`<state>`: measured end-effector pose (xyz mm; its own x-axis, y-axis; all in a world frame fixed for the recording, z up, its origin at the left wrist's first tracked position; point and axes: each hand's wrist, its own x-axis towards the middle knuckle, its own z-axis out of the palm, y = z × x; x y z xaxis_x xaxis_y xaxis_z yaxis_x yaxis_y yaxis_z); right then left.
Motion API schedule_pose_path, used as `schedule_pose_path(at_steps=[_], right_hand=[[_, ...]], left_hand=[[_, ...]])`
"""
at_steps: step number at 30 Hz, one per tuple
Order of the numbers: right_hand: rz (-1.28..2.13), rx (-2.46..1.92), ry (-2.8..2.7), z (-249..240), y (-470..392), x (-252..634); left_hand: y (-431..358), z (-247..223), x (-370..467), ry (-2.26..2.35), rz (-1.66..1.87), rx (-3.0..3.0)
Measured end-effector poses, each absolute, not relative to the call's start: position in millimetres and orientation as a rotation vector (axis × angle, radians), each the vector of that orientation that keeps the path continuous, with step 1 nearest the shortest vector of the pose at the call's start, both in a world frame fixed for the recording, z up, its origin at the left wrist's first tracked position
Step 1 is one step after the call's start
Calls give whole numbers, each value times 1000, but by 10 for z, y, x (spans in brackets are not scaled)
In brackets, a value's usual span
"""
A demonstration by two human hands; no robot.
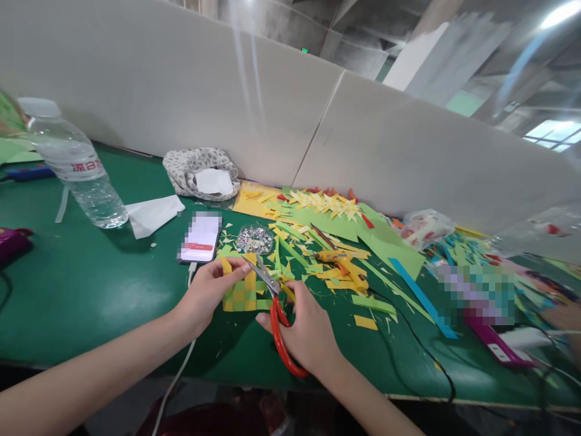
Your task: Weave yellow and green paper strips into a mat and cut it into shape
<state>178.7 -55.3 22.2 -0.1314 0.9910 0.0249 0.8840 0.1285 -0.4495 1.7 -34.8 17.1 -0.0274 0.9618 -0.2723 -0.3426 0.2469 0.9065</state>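
Observation:
My left hand (209, 289) pinches a small woven piece of yellow and green paper strips (240, 293) above the green table. In my right hand (308, 330) is a pair of scissors (280, 339) with red handles. Their blades are parted and reach the upper right of the woven paper, close to my left fingertips. Whether the blades touch the paper I cannot tell. Just beyond the blades sits a clear box of small googly eyes (255, 240). A yellow hot glue gun (347, 266) lies among paper scraps, right of my right hand.
A phone (200, 236) with a white cable lies left of the woven paper. Farther left stand a water bottle (82, 166) and a white tissue (154, 217). A patterned cloth pouch (200, 169) and green paper sheets (385, 239) lie along the partition. The glue gun's black cord (422, 342) crosses the right side.

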Motion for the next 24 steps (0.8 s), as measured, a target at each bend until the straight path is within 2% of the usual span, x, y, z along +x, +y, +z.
schedule_pose_path(at_steps=[11,24], right_hand=[[377,-1758,-2149,224,-562,1800],[547,-1739,-2088,223,-558,1826]], left_hand=[[-360,130,28,1092,1180,765],[-360,210,25,1087,1107,798]])
